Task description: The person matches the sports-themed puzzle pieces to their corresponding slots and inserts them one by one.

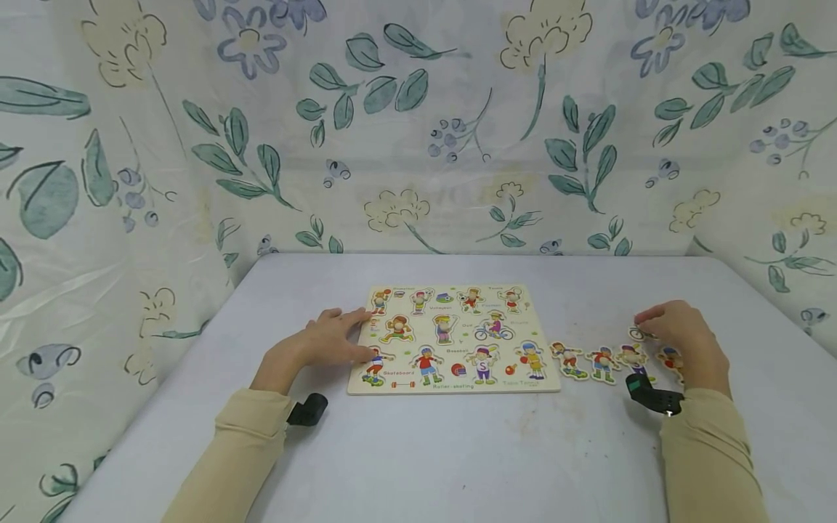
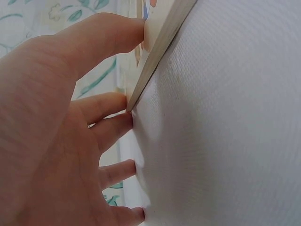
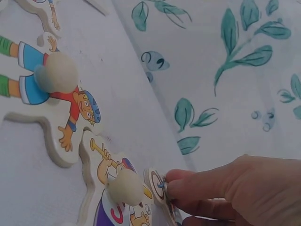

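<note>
Lying flat on the table, a wooden puzzle board (image 1: 546,383) shows printed children at sports. My left hand (image 1: 327,341) spreads its fingers at the board's left edge; in the left wrist view its thumb (image 2: 127,35) presses on the board. Beyond the board's right side, my right hand (image 1: 693,341) pinches a bicycle puzzle piece (image 3: 156,183), partly hidden by the fingers. Close by lie knobbed pieces: a skateboarder piece (image 1: 569,361), a blue-capped child in a red shirt (image 3: 75,106) and a purple-clothed baseball player (image 3: 110,212). Another piece (image 1: 670,357) is partly behind the right hand.
The white table (image 1: 471,457) ends at a floral curtain (image 1: 458,181) behind and at both sides. Black wrist cameras are strapped to the left wrist (image 1: 310,410) and right wrist (image 1: 654,398). The loose pieces form a row along the board's right side.
</note>
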`<state>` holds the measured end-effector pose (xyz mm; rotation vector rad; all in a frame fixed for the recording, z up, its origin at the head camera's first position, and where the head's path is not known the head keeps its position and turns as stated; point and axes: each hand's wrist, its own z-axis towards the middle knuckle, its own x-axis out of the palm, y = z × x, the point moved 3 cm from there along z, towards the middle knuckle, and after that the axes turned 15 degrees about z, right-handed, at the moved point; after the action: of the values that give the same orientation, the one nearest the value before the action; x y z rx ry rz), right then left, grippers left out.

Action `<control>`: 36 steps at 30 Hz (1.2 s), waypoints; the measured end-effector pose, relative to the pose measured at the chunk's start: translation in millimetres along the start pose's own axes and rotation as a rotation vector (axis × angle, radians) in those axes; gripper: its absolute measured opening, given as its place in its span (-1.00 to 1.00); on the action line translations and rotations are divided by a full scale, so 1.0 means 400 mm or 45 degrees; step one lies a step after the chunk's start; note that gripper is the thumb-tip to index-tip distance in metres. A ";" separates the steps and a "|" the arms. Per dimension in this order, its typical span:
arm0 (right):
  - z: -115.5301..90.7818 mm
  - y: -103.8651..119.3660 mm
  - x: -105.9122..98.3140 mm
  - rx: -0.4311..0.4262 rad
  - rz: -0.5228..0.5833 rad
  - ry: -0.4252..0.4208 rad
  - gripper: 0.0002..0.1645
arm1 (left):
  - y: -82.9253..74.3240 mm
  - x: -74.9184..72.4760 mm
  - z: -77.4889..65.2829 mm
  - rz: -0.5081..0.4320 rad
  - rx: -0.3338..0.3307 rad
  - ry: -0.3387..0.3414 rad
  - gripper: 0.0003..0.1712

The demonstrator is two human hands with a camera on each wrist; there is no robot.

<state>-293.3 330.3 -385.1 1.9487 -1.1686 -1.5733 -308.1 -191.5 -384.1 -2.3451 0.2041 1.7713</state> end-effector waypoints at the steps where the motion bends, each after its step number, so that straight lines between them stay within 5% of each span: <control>1: -0.001 0.001 0.001 0.002 -0.003 0.000 -0.56 | 0.000 0.000 0.000 0.001 -0.001 0.001 -0.04; 19: -0.011 0.021 0.003 -0.044 -0.037 -0.005 -0.58 | 0.004 -0.003 -0.001 0.005 -0.005 0.006 -0.03; 36: -0.014 0.132 0.045 -0.369 -0.132 -0.014 -0.59 | 0.001 0.001 -0.001 -0.006 0.007 0.000 0.00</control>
<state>-306.9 284.3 -356.1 1.8352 -0.8007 -1.7010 -307.8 -191.9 -384.6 -2.3400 0.2030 1.7665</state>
